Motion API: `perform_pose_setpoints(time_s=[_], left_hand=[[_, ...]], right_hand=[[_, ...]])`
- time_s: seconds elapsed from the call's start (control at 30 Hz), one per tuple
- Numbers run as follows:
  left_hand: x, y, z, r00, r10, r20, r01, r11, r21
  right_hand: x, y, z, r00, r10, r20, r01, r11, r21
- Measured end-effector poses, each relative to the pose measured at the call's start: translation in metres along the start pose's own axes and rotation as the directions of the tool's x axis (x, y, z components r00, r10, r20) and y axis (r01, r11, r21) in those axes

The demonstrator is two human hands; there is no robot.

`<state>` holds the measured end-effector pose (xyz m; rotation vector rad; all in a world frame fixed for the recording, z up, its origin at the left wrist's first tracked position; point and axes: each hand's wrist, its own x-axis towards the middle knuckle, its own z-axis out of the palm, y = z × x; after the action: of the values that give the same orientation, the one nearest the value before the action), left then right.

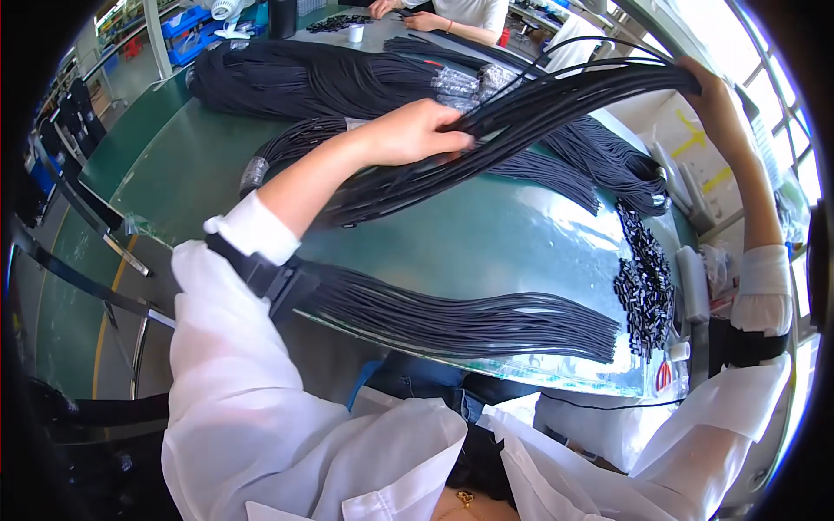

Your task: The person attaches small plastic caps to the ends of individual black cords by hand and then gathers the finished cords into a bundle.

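Note:
A long bundle of black cables (556,108) is stretched up across the table between my two hands. My right hand (714,97) is closed round its far right end, raised high near the window side. Partway along the bundle, my left hand (421,132) grips some of the strands, its fingertips slightly blurred and partly hidden behind them. The loose left end of the bundle droops toward the table top. A few strands arch apart above the rest. Nearer to me, a second sheaf of black cables (469,321) lies along the table's front edge, under my left forearm.
Thick cable bundles (295,78) with clear wrap lie along the far side of the green table (495,234). A heap of small black parts (645,278) sits at the right. Another person's hands (417,17) work across the table, near a white cup (355,33).

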<state>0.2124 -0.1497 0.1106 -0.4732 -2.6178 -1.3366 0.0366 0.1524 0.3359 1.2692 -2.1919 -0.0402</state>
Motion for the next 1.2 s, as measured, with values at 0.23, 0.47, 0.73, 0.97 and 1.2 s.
perform_pose_setpoints(time_s=[0.23,0.47,0.73,0.97,1.2], left_hand=[[-0.102,-0.017,-0.003,0.955,-0.215,-0.207,0.258,0.942,0.214],[-0.041,0.007,0.016,0.939,-0.037,-0.341,-0.042,0.974,-0.223],[0.009,0.018,0.014,0.992,-0.065,-0.107,0.067,0.998,0.016],[-0.101,-0.031,-0.014,0.924,-0.373,-0.082,0.373,0.835,0.404],[-0.038,0.003,0.014,0.961,-0.206,-0.185,0.207,0.978,-0.018]], right_hand=[[-0.012,0.009,0.017,1.000,-0.001,0.017,0.002,0.996,-0.090],[-0.012,0.021,0.019,0.990,-0.009,-0.140,0.015,0.999,0.039],[-0.013,0.025,0.020,0.994,-0.074,-0.074,0.073,0.997,-0.026],[-0.026,0.032,0.035,0.997,0.065,-0.035,-0.065,0.998,-0.010],[-0.029,0.060,0.039,0.974,-0.094,-0.206,0.097,0.995,0.006]])
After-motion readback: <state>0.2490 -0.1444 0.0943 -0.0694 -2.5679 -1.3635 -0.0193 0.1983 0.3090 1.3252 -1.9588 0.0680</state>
